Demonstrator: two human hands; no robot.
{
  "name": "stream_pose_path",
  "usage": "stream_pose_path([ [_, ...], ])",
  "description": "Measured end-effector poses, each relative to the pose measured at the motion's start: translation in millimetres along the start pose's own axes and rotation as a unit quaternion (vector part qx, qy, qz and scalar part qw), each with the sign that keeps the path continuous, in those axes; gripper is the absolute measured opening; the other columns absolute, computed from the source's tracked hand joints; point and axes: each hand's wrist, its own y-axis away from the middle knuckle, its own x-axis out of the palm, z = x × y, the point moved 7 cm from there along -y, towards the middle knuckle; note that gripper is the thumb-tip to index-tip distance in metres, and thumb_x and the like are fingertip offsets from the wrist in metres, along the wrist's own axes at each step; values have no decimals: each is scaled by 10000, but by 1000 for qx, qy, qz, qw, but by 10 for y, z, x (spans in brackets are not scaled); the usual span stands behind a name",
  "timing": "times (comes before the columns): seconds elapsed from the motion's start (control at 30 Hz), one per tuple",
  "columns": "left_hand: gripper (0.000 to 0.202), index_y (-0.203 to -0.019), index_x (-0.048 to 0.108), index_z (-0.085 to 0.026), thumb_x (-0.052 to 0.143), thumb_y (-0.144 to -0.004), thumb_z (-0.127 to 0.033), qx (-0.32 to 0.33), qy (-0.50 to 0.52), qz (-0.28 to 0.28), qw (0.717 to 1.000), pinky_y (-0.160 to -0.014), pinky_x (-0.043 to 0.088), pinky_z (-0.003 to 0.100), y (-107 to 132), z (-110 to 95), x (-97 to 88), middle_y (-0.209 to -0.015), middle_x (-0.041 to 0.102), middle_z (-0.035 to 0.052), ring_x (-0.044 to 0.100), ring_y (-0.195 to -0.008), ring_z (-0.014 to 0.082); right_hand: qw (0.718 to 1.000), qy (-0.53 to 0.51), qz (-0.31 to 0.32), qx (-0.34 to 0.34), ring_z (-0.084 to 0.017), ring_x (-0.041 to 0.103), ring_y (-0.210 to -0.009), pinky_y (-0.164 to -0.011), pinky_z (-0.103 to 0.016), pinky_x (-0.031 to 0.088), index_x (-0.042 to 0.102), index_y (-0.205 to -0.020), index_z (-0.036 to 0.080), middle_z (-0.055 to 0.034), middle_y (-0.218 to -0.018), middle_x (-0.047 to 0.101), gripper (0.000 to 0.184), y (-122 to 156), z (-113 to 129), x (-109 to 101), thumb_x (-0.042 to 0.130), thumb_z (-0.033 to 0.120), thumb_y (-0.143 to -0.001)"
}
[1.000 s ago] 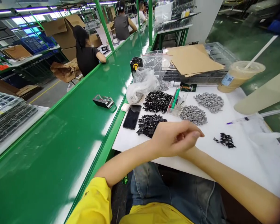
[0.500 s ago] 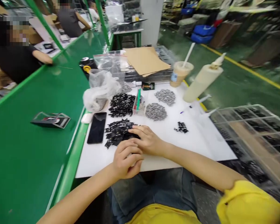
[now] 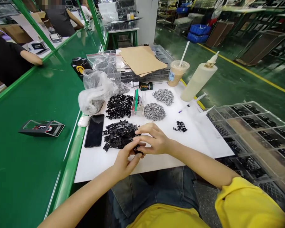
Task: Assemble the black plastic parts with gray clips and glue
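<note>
My left hand [image 3: 125, 160] pinches a small black plastic part [image 3: 138, 151] between thumb and fingers, low over the white work surface [image 3: 156, 161]. My right hand [image 3: 154, 138] closes on the same part from the other side, its fingers bent over it and hiding much of its shape. Just beyond both hands lies a heap of flat black parts [image 3: 118, 134]. Farther back are a pile of smaller black pieces [image 3: 118, 106] and two piles of small grey pieces, a nearer grey pile [image 3: 155, 111] and a farther grey pile [image 3: 163, 96].
A phone [image 3: 94, 131] lies left of the heap. Behind stand a clear box [image 3: 137, 112] with a green tool, plastic bags [image 3: 95, 91], a drink cup [image 3: 177, 74] and a squeeze bottle [image 3: 198, 82]. A syringe [image 3: 192, 103] and divided trays [image 3: 247, 122] are at right; a green conveyor [image 3: 42, 164] runs left.
My left hand has turned and opened out from a curled pose, so the black part now shows between the fingers. My right hand has drawn in around it. The camera view has shifted slightly.
</note>
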Motion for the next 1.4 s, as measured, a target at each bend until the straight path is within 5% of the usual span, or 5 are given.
stream_pose_path([
  [0.13,522,-1382,326,-308,435,-919,-92,-23,5,3,1000,-661,593,209,6,7,26,-1139,658,94,697,-742,107,1000,-4,2,2,-189,615,-955,-821,-339,510,622,-1091,174,-110,-988,667,315,-115,-53,-204,524,392,-886],
  [0.33,428,-1267,432,-253,428,-885,-59,29,-94,55,994,-612,572,208,-18,-86,75,-1117,680,119,694,-703,114,918,195,69,340,-171,618,-732,-669,-316,494,700,-948,221,-33,-809,684,238,161,-739,-861,478,296,-902],
  [0.67,443,-1245,494,-319,472,-844,-132,33,-192,67,979,-574,540,197,-8,-57,119,-999,720,31,689,-646,135,850,320,260,329,-128,595,-837,-763,-311,525,629,-952,175,-52,-976,637,223,920,-823,-638,503,357,-920],
  [1.13,313,-1166,517,-251,499,-854,-227,-124,-153,59,979,-560,500,222,-29,33,106,-1036,721,43,546,-566,100,946,138,144,255,-114,639,-692,-625,-243,540,652,-903,194,-4,-760,679,203,470,-239,-479,456,242,-930],
  [1.4,389,-1209,509,-228,591,-829,-204,-148,-119,54,980,-638,508,234,-3,121,103,-1101,690,73,608,-703,111,934,117,132,311,-140,635,-783,-757,-295,499,671,-918,193,-7,-809,686,147,421,-244,-1035,537,243,-883],
])
